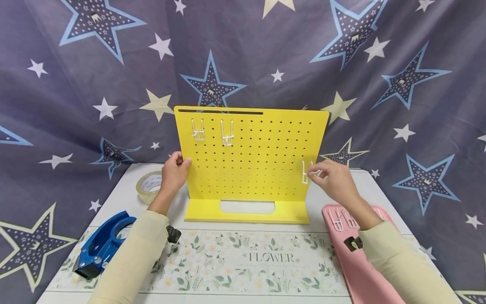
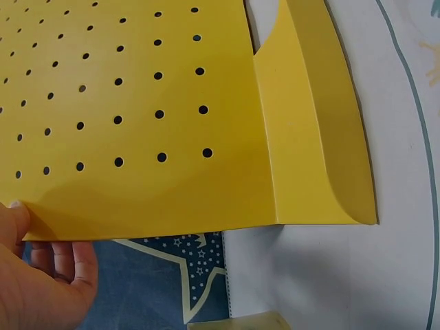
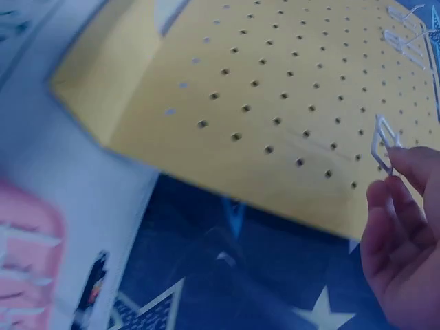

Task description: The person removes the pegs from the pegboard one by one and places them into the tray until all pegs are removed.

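A yellow pegboard (image 1: 250, 156) stands upright on its own base on the table. My left hand (image 1: 175, 174) grips its left edge, thumb on the front and fingers behind, as the left wrist view also shows. Near the board's right edge, my right hand (image 1: 334, 179) pinches a white wire pegboard hook (image 3: 383, 144) between thumb and fingers. That hook is close to the board's holes; whether its ends sit in them I cannot tell. Two more white hooks, a left one (image 1: 198, 130) and a right one (image 1: 227, 133), hang at the board's upper left.
A pink tray (image 1: 358, 257) with several white hooks lies at the right, partly under my right forearm. To the left are a roll of clear tape (image 1: 141, 188) and a blue tape dispenser (image 1: 102, 242). A floral mat (image 1: 243, 274) covers the table front; a star-patterned curtain (image 1: 250, 25) hangs behind.
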`<action>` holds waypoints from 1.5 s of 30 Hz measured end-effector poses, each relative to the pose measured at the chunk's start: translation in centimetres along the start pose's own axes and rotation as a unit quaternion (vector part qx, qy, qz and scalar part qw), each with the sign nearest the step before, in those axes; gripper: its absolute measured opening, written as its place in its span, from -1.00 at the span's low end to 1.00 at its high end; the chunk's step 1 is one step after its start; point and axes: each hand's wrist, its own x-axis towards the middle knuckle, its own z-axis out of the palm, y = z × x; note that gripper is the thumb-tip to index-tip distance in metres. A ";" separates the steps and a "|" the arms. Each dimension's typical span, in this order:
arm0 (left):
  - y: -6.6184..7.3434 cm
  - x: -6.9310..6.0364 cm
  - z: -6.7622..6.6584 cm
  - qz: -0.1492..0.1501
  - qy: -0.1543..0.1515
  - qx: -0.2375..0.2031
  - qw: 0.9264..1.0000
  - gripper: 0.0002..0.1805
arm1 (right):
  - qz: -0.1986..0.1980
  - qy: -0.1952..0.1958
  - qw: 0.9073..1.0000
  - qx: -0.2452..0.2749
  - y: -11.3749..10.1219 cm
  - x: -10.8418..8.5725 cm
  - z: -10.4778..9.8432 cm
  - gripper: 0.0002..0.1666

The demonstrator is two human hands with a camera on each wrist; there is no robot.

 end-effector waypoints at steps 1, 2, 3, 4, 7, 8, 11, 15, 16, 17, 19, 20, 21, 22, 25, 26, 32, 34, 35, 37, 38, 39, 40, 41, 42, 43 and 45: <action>0.0 0.0 0.0 0.001 0.000 0.000 1.000 -0.74 | 0.001 -0.008 1.000 0.000 0.4 -0.5 -0.2 -0.92; 0.0 0.0 0.0 0.003 0.000 0.001 1.000 -0.74 | 0.001 -0.014 1.000 -0.001 0.8 -0.9 -0.4 -0.91; 0.0 0.0 0.1 0.003 -0.001 0.001 1.000 -0.74 | 0.004 -0.022 1.000 -0.003 1.2 -1.4 -0.7 -0.91; 0.0 0.0 0.1 0.003 0.000 0.001 1.000 -0.74 | 0.010 -0.030 0.999 -0.002 1.5 -1.8 -0.9 -0.90; -0.1 0.0 0.1 0.004 0.000 0.000 1.000 -0.75 | 0.024 -0.052 0.998 0.002 2.5 -3.1 -1.4 -0.89; -0.1 0.1 0.1 0.004 0.000 0.000 1.000 -0.75 | 0.028 -0.062 0.998 0.003 2.8 -3.6 -1.5 -0.88; -0.2 0.1 0.1 0.002 -0.001 -0.001 1.000 -0.75 | 0.038 -0.090 0.995 0.008 3.5 -5.1 -1.5 -0.88; -0.3 0.2 0.1 0.005 -0.002 0.001 1.000 -0.75 | 0.036 -0.115 0.993 0.007 4.4 -6.9 -1.3 -0.87; -0.4 0.3 0.1 0.007 -0.002 0.000 1.000 -0.74 | 0.033 -0.118 0.992 0.006 4.7 -7.3 -1.2 -0.87; -0.4 0.3 0.1 0.008 -0.002 0.000 1.000 -0.74 | 0.031 -0.122 0.992 0.006 4.9 -7.8 -1.1 -0.86; -0.4 0.3 0.2 0.008 -0.002 -0.001 1.000 -0.74 | 0.024 -0.129 0.991 0.006 5.4 -8.7 -1.0 -0.86; -0.4 0.3 0.2 0.008 -0.002 -0.002 1.000 -0.75 | 0.022 -0.134 0.991 0.007 5.7 -9.1 -0.9 -0.85; -0.3 0.3 0.2 0.008 -0.002 -0.002 1.000 -0.75 | 0.019 -0.137 0.990 0.009 5.9 -9.6 -0.8 -0.83; -0.3 0.3 0.2 0.007 -0.003 -0.003 1.000 -0.75 | 0.017 -0.141 0.990 0.013 6.2 -10.1 -0.8 -0.82; -0.3 0.2 0.2 0.002 -0.005 -0.003 1.000 -0.74 | 0.011 -0.151 0.988 0.019 6.9 -11.3 -0.6 -0.76; -0.2 0.1 0.2 0.000 -0.006 -0.001 1.000 -0.74 | 0.009 -0.155 0.988 0.022 7.1 -11.7 -0.6 -0.75; 0.0 0.0 0.1 -0.008 -0.004 0.007 1.000 -0.71 | 0.030 -0.200 0.979 0.039 8.4 -13.4 -0.8 -0.76; 0.0 -0.1 0.0 -0.008 -0.005 0.005 1.000 -0.71 | 0.040 -0.215 0.975 0.041 8.6 -13.8 -0.8 -0.78; 0.0 -0.1 0.0 -0.007 -0.005 0.006 1.000 -0.71 | 0.041 -0.219 0.974 0.040 8.7 -14.0 -0.8 -0.78; 0.0 0.0 0.1 -0.007 -0.005 0.006 1.000 -0.71 | 0.043 -0.223 0.973 0.037 8.8 -14.4 -0.8 -0.78; 0.0 0.0 0.1 -0.006 -0.005 0.007 1.000 -0.71 | 0.043 -0.224 0.973 0.036 8.8 -14.6 -0.7 -0.78; 0.0 0.0 0.1 -0.006 -0.004 0.005 1.000 -0.71 | 0.044 -0.224 0.973 0.036 8.9 -14.7 -0.7 -0.78; 0.0 0.0 0.1 -0.005 -0.003 0.007 1.000 -0.71 | 0.042 -0.225 0.973 0.035 8.9 -14.9 -0.7 -0.78; -0.1 0.1 0.1 -0.004 -0.003 0.006 1.000 -0.71 | 0.044 -0.227 0.972 0.036 8.9 -15.0 -0.7 -0.78; -0.1 0.1 0.1 -0.004 -0.002 0.007 1.000 -0.71 | 0.045 -0.230 0.971 0.038 8.9 -15.2 -0.7 -0.78; -0.1 0.1 0.1 -0.003 -0.002 0.008 1.000 -0.71 | 0.046 -0.233 0.971 0.039 8.9 -15.3 -0.6 -0.78; -0.1 0.1 0.1 -0.003 -0.003 0.008 1.000 -0.71 | 0.048 -0.242 0.968 0.039 9.0 -15.4 -0.6 -0.78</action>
